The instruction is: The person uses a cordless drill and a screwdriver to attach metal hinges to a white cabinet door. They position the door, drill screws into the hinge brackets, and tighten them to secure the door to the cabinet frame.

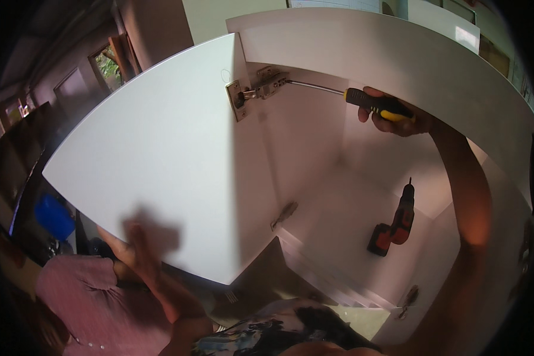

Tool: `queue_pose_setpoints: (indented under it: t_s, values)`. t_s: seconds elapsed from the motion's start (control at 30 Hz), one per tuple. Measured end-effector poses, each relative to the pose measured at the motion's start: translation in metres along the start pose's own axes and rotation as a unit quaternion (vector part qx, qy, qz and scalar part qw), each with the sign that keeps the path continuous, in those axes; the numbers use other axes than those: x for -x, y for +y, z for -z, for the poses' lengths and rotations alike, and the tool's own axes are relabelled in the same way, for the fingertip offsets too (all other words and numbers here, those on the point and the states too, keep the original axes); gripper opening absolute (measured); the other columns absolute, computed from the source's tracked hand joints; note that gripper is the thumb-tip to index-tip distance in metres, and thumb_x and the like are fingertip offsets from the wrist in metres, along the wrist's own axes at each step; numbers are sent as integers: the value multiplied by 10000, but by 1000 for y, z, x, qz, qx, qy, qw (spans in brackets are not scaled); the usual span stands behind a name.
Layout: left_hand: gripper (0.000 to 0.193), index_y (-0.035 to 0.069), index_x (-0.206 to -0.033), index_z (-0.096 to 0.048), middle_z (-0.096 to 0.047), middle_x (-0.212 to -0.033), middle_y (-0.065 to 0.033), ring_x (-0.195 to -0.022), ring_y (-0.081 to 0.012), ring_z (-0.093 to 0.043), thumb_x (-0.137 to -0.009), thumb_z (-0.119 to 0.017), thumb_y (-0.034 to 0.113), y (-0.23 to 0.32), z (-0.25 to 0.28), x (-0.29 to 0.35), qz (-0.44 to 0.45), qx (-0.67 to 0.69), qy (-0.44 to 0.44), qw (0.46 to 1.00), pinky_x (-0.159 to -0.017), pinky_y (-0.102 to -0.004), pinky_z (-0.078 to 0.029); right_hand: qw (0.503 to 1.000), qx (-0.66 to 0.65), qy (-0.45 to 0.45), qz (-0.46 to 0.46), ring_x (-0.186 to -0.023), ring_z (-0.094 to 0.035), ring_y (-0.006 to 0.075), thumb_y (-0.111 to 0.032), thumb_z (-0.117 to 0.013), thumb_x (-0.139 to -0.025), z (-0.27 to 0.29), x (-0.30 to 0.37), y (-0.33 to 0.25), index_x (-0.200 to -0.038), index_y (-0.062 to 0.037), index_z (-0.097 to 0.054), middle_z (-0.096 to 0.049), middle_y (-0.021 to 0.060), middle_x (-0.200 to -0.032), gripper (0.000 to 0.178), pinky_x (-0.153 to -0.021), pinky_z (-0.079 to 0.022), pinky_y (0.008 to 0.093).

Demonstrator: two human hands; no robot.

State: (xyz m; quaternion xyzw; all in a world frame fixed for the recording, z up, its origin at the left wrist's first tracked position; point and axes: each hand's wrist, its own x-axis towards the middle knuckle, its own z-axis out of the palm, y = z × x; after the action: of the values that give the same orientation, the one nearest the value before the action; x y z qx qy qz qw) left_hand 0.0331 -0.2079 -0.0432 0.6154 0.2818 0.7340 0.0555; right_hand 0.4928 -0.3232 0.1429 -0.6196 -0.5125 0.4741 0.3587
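At the far left is a blue thing (54, 216), its kind too dim to tell, and nearer, pink cloth (86, 299). The left hand (130, 249) is at the near left edge of a white door (160, 154): its fingers grasp that edge, thumb over the face, the others partly hidden beyond it. The door stands open, slanting across the left of a white cabinet (391, 50). At its far right edge a metal hinge (258, 89) joins it to the cabinet wall, well apart from the fingers of both hands. Nearer, a second hinge (285, 215) shows on the wall. The screwdriver (368, 102) (black handle with yellow parts) points left, its tip at the first hinge. The right hand (400, 121) has its fingers wrapped around the handle, well to the right of the tip. Nearer than that hand, a red and black drill (394, 228) lies inside the cabinet, just apart from the forearm.
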Motion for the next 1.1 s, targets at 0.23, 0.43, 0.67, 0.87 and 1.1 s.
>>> queue_pose_setpoints:
  t_s: [0.23,0.43,0.67,0.87,1.1]
  values:
    - [861,-22,-1451,-217,-492,-1261,-153,-1098,-235,-514,-866,-687,400,-9,10,8,47,29,30,998,-934,-369,-426,967,206,146,33,-362,-420,94,-457,-490,-935,-31,1,-8,-880,-43,-587,-476,33,-540,429,-362,-348,239]
    - [775,-16,-1465,-236,-413,-1391,-174,-1225,-251,-447,-907,-647,332,2,9,11,64,25,11,998,-1031,-390,-350,898,341,266,79,-379,-438,93,-452,-502,-929,-40,7,-9,-873,-45,-575,-481,32,-557,417,-370,-360,239]
    - [789,-29,-1461,-236,-424,-1384,-181,-1221,-256,-451,-903,-647,348,17,-9,19,104,9,32,994,-1025,-381,-357,960,242,142,-20,-443,-480,97,-405,-502,-939,-47,2,-14,-885,-70,-515,-478,19,-610,339,-406,-398,253]
    - [818,-37,-1459,-237,-434,-1374,-187,-1211,-263,-461,-887,-662,367,33,-15,27,89,-17,52,995,-1020,-381,-365,924,336,184,1,-454,-466,91,-362,-456,-984,-70,-4,-14,-924,-55,-538,-469,9,-611,323,-431,-401,245]
    - [853,-47,-1456,-239,-445,-1362,-195,-1200,-271,-472,-869,-679,389,21,-19,26,81,4,61,995,-1013,-380,-374,791,539,240,159,-549,-506,138,-331,-501,-979,-61,0,7,-899,-17,-566,-475,62,-612,331,-548,-431,321]
